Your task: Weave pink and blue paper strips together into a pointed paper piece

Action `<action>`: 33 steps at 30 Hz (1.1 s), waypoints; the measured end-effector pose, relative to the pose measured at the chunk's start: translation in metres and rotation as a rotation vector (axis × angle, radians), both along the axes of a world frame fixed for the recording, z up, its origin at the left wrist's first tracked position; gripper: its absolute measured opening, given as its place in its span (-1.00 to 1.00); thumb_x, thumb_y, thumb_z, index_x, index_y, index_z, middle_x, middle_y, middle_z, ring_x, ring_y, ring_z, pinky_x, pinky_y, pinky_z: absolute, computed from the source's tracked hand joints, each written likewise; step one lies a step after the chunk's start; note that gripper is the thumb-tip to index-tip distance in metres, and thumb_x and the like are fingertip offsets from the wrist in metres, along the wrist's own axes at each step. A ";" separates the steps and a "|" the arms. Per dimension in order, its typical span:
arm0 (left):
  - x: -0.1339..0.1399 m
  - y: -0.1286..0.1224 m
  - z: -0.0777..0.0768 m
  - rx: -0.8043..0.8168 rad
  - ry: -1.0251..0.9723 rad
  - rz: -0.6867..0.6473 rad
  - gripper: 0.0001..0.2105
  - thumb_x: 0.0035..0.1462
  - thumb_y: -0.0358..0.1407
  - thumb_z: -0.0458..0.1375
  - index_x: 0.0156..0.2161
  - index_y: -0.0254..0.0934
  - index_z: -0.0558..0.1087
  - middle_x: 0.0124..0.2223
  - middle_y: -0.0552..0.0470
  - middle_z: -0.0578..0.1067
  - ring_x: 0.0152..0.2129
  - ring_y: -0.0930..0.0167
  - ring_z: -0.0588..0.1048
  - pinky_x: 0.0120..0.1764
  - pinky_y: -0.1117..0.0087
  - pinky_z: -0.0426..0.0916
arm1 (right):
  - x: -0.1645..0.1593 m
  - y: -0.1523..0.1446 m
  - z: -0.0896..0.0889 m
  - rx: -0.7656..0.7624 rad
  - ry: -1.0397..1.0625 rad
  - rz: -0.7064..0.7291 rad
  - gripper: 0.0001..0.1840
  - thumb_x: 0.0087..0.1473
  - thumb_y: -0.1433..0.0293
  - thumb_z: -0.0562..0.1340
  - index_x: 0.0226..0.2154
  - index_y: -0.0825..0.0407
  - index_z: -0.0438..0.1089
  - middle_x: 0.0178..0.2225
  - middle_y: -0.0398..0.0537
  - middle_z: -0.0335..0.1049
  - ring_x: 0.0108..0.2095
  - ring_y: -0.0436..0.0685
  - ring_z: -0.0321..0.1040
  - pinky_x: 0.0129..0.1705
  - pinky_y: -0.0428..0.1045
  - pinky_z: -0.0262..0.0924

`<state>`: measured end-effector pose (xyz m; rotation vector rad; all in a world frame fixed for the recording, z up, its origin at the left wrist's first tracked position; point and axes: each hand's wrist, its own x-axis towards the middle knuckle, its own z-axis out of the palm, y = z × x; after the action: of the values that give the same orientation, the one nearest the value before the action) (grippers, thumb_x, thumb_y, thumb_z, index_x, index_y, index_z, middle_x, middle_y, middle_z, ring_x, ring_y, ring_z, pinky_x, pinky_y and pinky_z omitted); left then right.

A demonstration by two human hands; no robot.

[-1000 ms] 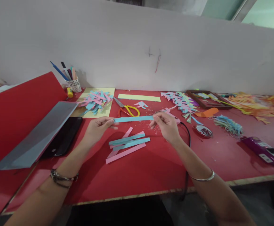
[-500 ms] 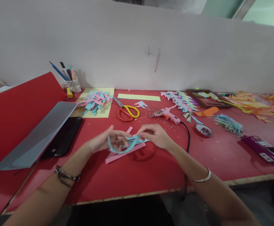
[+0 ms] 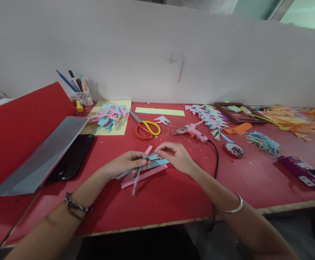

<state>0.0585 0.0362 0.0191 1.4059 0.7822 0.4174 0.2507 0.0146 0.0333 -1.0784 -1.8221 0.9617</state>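
Note:
Between my two hands is a narrow blue paper strip. My left hand pinches it, and one end hangs down toward the table. The fingertips of my right hand are closed on its other end. Under my hands lie several loose strips, among them a pink paper strip and a light blue paper strip. My fingers cover part of this small pile. Beyond the hands rest scissors with one red and one yellow handle, and a pink glue gun.
Cut pink and blue strips are heaped on yellow paper at the back left. A fringed paper garland lies at the back right. A black phone and a pen cup are at left; a purple device is at right.
The blue strip was curled in a loop at my left hand; now it runs between both hands with one end hanging. My left fingers have closed on it.

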 end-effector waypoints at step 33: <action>0.000 -0.006 0.004 -0.156 -0.047 -0.117 -0.62 -0.03 -0.18 0.11 -0.10 -0.31 0.27 -0.37 0.00 0.48 -0.66 0.52 0.43 -0.57 0.52 0.26 | -0.014 -0.003 -0.008 -0.125 0.075 -0.075 -0.98 -0.13 0.47 0.10 -0.51 0.05 0.22 -0.56 -0.24 0.23 -0.52 -0.08 0.20 -0.45 -0.14 0.11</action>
<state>0.0584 0.0300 0.0229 1.2843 0.6761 0.2907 0.2366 0.0113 0.0249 -1.1630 -1.6667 1.0686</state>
